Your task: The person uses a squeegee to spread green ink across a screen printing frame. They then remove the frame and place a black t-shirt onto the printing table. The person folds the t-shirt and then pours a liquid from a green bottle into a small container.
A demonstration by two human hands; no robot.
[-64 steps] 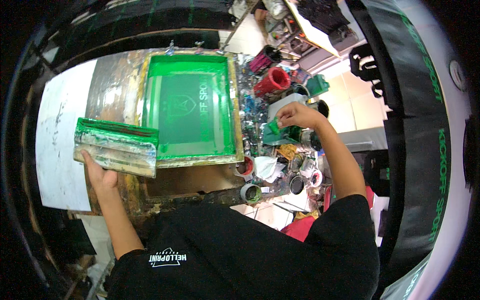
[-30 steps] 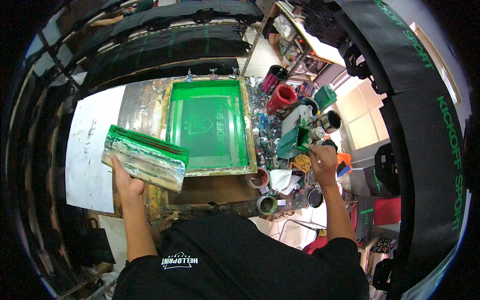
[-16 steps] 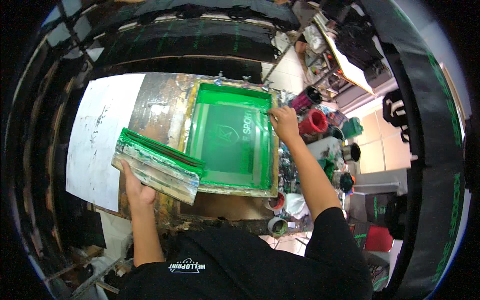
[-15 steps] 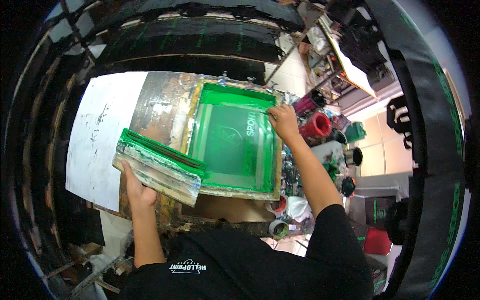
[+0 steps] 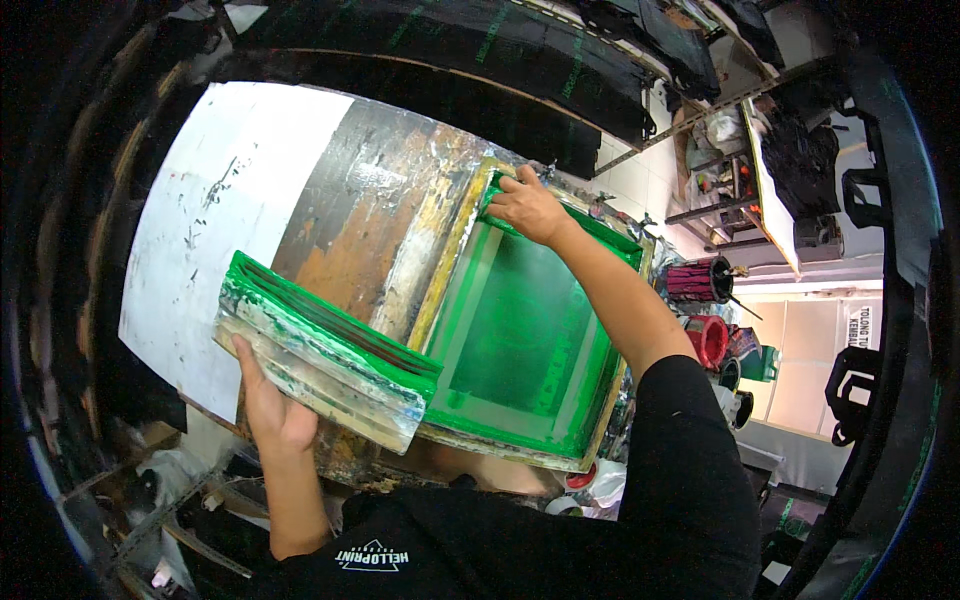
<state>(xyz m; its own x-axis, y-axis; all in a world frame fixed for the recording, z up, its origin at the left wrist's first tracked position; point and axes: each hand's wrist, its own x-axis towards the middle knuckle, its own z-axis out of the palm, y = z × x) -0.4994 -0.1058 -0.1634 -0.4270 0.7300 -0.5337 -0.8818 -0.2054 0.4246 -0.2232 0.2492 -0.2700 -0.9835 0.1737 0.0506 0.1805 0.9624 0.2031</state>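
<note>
**Squeegee [image 5: 325,367] in my left hand [image 5: 280,418], my right hand [image 5: 530,208] at the screen's far corner**

My left hand is closed on the wide squeegee, thumb laid on its near face and the other fingers hidden behind it; the tool tilts down toward my right, its pale, worn handle side toward me and its far edge thick with green ink, dark reddish-brown lines running along it; its right end overlaps the near-left corner of the wooden-framed printing screen [image 5: 452,272] in my view, and I cannot tell whether the two touch. My right hand is at the far-left corner of that screen, palm down, fingers bent and drawn together at the inside of the rim; I cannot tell whether they pinch anything.

Below that hand spreads the green mesh [image 5: 520,330], darker in the middle, with faint lettering toward its right side; green ink coats the inner walls of the frame; the screen lies on a stained worktable [image 5: 340,205], and left of it is a white sheet [image 5: 230,220] flecked with dark marks.

To the right of the screen stand a pink-streaked black tub [image 5: 700,280], a red pot [image 5: 708,342] and a green jug [image 5: 765,363]; near the screen's near-right corner sits a crumpled white wrapper [image 5: 608,482]; beyond the table's far side hang black sheets [image 5: 420,40] with green print; farther right, a white-topped shelf [image 5: 768,215] stands over a pale tiled floor [image 5: 640,175].
</note>
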